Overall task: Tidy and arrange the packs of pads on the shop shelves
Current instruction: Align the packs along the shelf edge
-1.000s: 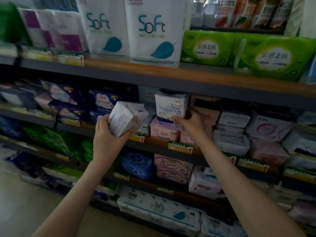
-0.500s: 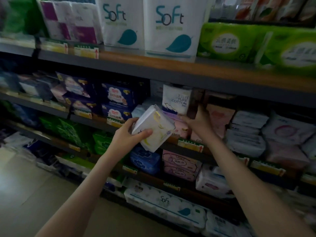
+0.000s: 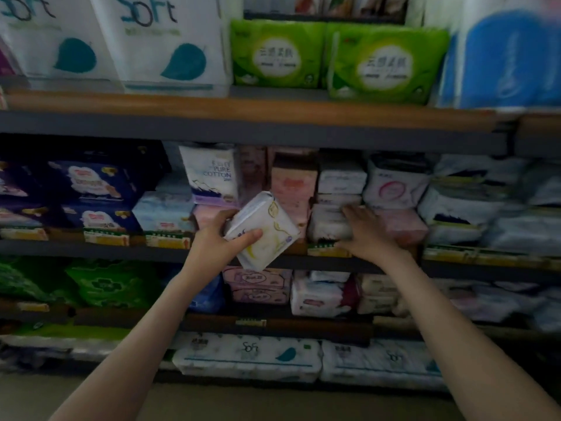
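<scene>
My left hand [image 3: 217,240] grips a white pack of pads with a yellow pattern [image 3: 264,230], tilted, held in front of the middle shelf [image 3: 91,249]. My right hand [image 3: 362,230] rests with spread fingers on a white pack [image 3: 328,221] lying on that shelf, below a stack of white packs [image 3: 341,177]. A white "Pure Cotton" pack [image 3: 212,174] stands upright just left of a tall pink pack [image 3: 293,186]. Dark blue packs [image 3: 94,183] fill the shelf's left part.
The top shelf [image 3: 243,109] carries big white "Soft" tissue bundles [image 3: 164,41], green tissue packs [image 3: 385,62] and a blue pack [image 3: 510,59]. Below are green packs [image 3: 109,282], pink and white packs [image 3: 258,284] and "Soft" rolls [image 3: 249,355] near the floor [image 3: 273,402].
My right hand left the "Pure Cotton" pack and moved right onto a lying white pack. My left hand turned its pack and carried it right. The view shifted right.
</scene>
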`<state>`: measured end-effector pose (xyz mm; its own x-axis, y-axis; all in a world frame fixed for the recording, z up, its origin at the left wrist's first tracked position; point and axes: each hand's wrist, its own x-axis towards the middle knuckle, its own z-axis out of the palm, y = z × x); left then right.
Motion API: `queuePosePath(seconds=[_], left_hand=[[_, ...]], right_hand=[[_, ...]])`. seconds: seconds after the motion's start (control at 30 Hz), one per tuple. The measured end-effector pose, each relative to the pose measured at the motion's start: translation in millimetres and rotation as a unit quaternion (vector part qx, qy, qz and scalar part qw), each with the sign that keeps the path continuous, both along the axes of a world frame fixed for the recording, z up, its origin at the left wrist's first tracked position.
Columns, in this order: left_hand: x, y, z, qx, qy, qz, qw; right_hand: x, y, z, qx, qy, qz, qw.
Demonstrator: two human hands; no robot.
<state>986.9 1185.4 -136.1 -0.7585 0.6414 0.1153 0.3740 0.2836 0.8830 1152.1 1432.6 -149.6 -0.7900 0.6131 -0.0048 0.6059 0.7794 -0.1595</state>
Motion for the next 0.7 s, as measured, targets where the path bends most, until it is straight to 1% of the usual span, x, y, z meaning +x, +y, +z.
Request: queuePosePath(seconds=[0.17,0.27,0.33,0.4,0.47,0.53,0.57,0.63,0.7], left_hand=[[2.9,4.7,-1.6,-0.005,0.003,0.010,1.000],[3.6,3.9,0.5,-0.008,0.017,0.021,1.000],[4.5,2.1,2.7,0.002,0.010,0.026,1.000],[6.0,0.9,4.8,0.010,0.016,0.027,0.999],[9.3,1.5,8.6,0.013,0.029,0.028,0.999],[14.1,5.2,13.2,0.022,0.045,0.021,0.999],[17.9,8.2,16.6,0.028,0.058,0.012,0.998],[24.5,16.2,22.9,0.034,0.096,-0.005,0.995],[30.1,28.3,30.2,0.020,0.148,-0.016,0.989]], right_hand=[[-4.7,10.3,15.8,0.004,-0.045,0.011,0.999],[-0.6,12.7,22.0,0.037,-0.027,0.027,0.999],[6.8,13.2,22.6,0.045,0.026,0.027,0.998],[16.3,14.1,24.6,0.040,0.114,0.007,0.993],[28.4,17.4,27.7,0.034,0.201,-0.013,0.979],[43.2,19.5,28.1,-0.008,0.291,-0.025,0.956],[51.7,18.7,28.8,-0.056,0.345,-0.035,0.936],[68.2,13.7,32.2,-0.161,0.447,-0.066,0.877],[84.0,10.5,35.6,-0.203,0.507,-0.089,0.833]])
